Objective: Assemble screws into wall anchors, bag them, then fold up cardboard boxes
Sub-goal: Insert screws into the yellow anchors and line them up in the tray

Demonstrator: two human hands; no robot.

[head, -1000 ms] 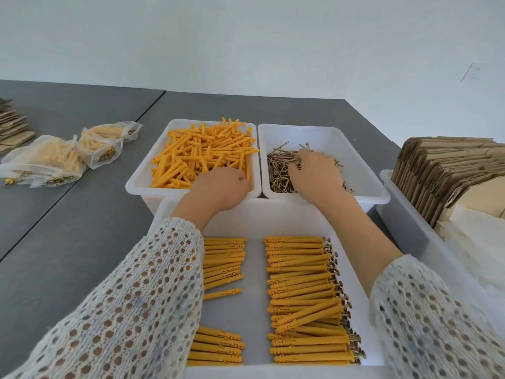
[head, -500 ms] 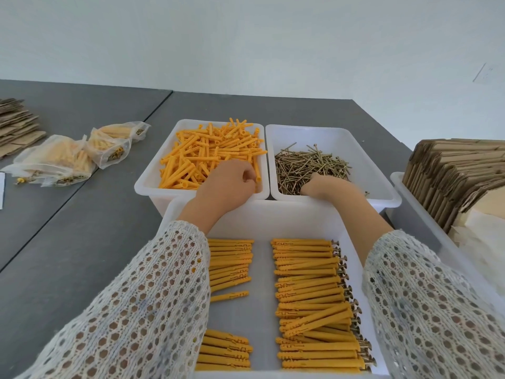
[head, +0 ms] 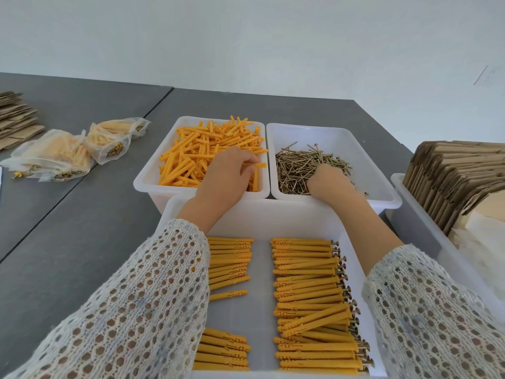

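Your grey matte surface (head: 68, 242) lies open at frame left. At bottom centre, the smooth white tray (head: 262, 214) holds ribbed assembled anchors (head: 308, 296). Above it, your left hand (head: 226, 176) pinches an orange anchor (head: 255, 166) in its bin (head: 147, 184); your right hand (head: 328, 180) digs into thin screws (head: 300, 165), grip hidden.

Two dark grey tables (head: 68, 220) butt together along a seam before a plain pale wall (head: 246, 36), evenly lit.

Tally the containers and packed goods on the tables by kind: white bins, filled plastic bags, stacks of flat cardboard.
White bins: 4
Filled plastic bags: 3, though overlap makes this uncertain
Stacks of flat cardboard: 2
Total: 9
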